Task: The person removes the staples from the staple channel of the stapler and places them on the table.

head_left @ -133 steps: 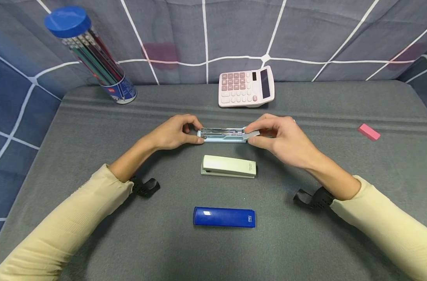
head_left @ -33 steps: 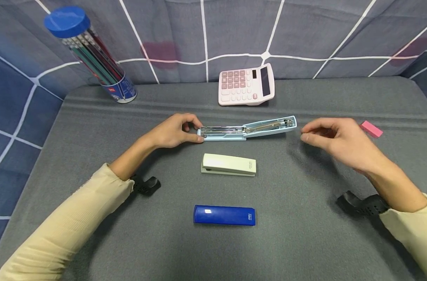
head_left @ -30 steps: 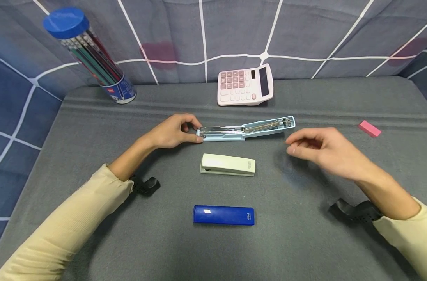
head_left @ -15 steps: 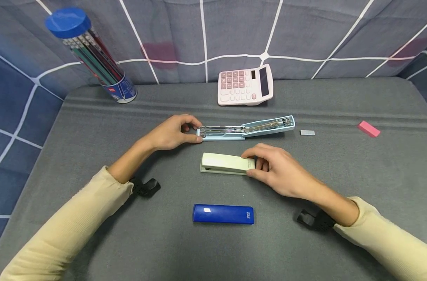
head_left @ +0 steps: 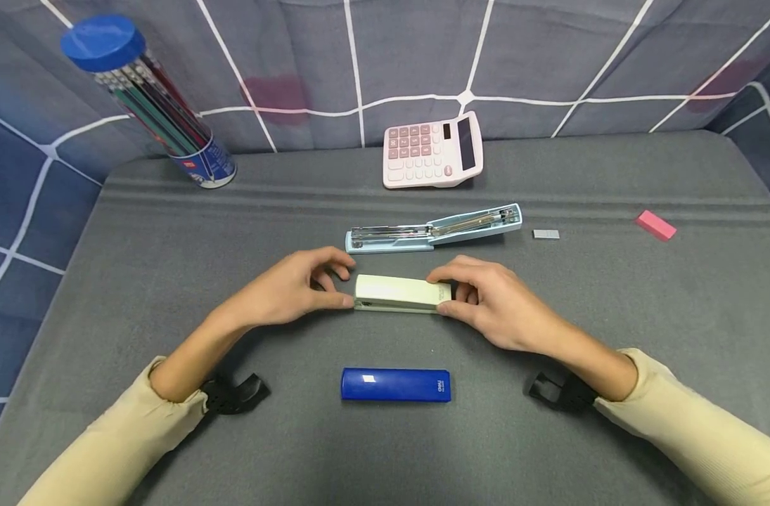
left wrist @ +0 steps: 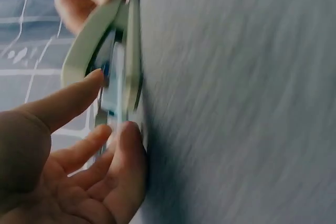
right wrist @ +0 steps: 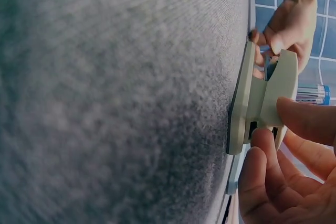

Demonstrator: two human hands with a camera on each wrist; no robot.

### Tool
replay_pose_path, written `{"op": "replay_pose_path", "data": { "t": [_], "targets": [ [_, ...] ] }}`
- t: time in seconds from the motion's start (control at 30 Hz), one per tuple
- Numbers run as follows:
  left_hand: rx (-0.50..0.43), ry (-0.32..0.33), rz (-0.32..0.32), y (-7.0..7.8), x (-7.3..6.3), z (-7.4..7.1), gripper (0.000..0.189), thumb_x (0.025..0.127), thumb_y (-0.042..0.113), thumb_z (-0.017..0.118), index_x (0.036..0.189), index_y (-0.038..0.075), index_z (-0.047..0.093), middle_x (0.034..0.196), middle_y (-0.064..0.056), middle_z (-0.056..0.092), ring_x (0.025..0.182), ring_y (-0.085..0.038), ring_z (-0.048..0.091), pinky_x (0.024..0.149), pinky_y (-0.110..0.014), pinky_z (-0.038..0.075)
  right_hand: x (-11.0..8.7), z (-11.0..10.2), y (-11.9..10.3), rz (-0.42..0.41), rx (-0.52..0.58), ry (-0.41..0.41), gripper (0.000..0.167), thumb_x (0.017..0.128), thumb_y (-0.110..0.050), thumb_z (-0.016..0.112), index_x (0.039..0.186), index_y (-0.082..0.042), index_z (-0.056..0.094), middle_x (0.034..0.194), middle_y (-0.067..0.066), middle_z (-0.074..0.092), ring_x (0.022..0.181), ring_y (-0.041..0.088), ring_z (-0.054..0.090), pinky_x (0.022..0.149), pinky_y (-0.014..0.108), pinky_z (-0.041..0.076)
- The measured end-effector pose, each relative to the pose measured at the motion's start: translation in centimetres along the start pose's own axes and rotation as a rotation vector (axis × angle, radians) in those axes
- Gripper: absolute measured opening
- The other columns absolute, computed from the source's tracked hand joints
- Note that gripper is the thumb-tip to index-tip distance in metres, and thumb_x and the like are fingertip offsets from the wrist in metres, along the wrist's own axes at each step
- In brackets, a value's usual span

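A pale green stapler lies closed on the grey cloth. My right hand holds its right end between thumb and fingers; the right wrist view shows the thumb on the top of the green stapler. At the other end my left hand is spread, its thumb tip beside the stapler's mouth; whether it touches cannot be told, as the left wrist view is blurred. Behind lies a light blue stapler, unfolded, with its metal channel bared. A small grey strip of staples lies to its right.
A blue stapler lies closed in front. At the back stand a pink calculator and, to the left, a lidded tub of pencils. A pink eraser lies at the right. A checked cloth hangs behind.
My right hand has drawn the staple strip from the light blue stapler, laid it down and gripped the green stapler. My left hand has let go of the light blue one and moved nearer.
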State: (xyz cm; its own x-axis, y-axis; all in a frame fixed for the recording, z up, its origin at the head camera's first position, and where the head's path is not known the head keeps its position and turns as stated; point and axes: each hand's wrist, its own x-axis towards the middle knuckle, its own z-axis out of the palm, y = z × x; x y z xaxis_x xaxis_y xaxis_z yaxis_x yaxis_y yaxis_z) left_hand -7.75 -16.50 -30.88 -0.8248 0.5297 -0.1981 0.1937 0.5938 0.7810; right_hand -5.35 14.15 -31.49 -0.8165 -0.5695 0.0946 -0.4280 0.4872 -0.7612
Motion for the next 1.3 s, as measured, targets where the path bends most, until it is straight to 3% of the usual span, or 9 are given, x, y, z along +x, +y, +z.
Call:
{"op": "replay_pose_path", "data": {
  "t": [0.2, 0.47, 0.57, 0.73, 0.9, 1.3],
  "targets": [
    [0.019, 0.017, 0.057, 0.4, 0.0, 1.7, 0.041, 0.082, 0.009, 0.081, 0.120, 0.003, 0.065, 0.102, -0.007, 0.059, 0.061, -0.012, 0.058, 0.057, -0.030, 0.047, 0.1, -0.1, -0.1, 0.005, -0.007, -0.016, 0.029, 0.086, -0.003, 0.075, 0.114, -0.010, 0.070, 0.094, -0.004, 0.062, 0.072, 0.010, 0.054, 0.061, 0.026, 0.045],
    [-0.036, 0.018, 0.029, 0.3, 0.6, 1.9, 0.025, 0.079, 0.007, 0.083, 0.101, 0.006, 0.070, 0.098, -0.007, 0.059, 0.053, -0.015, 0.055, 0.052, -0.030, 0.047, 0.9, -0.7, -1.0, -0.036, -0.162, -0.040, 0.028, 0.084, -0.026, 0.080, 0.108, -0.014, 0.070, 0.101, -0.007, 0.066, 0.099, 0.017, 0.054, 0.084, 0.039, 0.041],
    [-0.032, 0.004, 0.032, 0.2, 0.7, 1.9, 0.023, 0.080, 0.009, 0.083, 0.098, 0.008, 0.068, 0.097, -0.007, 0.058, 0.053, -0.016, 0.055, 0.051, -0.031, 0.048, 1.5, -0.3, -1.8, -0.012, -0.140, -0.048, 0.036, 0.083, -0.029, 0.082, 0.110, -0.012, 0.065, 0.103, -0.002, 0.064, 0.097, 0.017, 0.054, 0.081, 0.039, 0.043],
    [-0.040, -0.006, 0.036, 0.2, 0.7, 1.9, 0.021, 0.081, 0.010, 0.082, 0.097, 0.008, 0.067, 0.097, -0.008, 0.057, 0.054, -0.017, 0.055, 0.051, -0.031, 0.048, 3.1, 1.2, -3.1, -0.017, -0.144, -0.108, 0.052, 0.084, -0.024, 0.081, 0.127, -0.007, 0.057, 0.111, 0.003, 0.064, 0.097, 0.017, 0.058, 0.083, 0.040, 0.046],
    [-0.044, 0.000, 0.036, 0.1, 0.6, 1.9, 0.021, 0.081, 0.010, 0.082, 0.096, 0.008, 0.067, 0.095, -0.008, 0.056, 0.054, -0.017, 0.055, 0.051, -0.031, 0.049, 4.3, 2.4, -3.1, -0.009, -0.193, -0.167, 0.042, 0.087, -0.019, 0.077, 0.125, -0.008, 0.064, 0.106, 0.001, 0.064, 0.090, 0.017, 0.056, 0.081, 0.039, 0.044],
    [-0.043, -0.013, 0.024, 0.1, 0.7, 1.6, 0.022, 0.080, 0.008, 0.082, 0.097, 0.007, 0.068, 0.094, -0.009, 0.056, 0.053, -0.017, 0.056, 0.050, -0.032, 0.050, 4.4, 3.1, -1.9, -0.110, -0.123, -0.066, 0.033, 0.083, -0.017, 0.078, 0.115, -0.010, 0.070, 0.097, -0.003, 0.065, 0.082, 0.012, 0.057, 0.074, 0.035, 0.046]
  ]
}}
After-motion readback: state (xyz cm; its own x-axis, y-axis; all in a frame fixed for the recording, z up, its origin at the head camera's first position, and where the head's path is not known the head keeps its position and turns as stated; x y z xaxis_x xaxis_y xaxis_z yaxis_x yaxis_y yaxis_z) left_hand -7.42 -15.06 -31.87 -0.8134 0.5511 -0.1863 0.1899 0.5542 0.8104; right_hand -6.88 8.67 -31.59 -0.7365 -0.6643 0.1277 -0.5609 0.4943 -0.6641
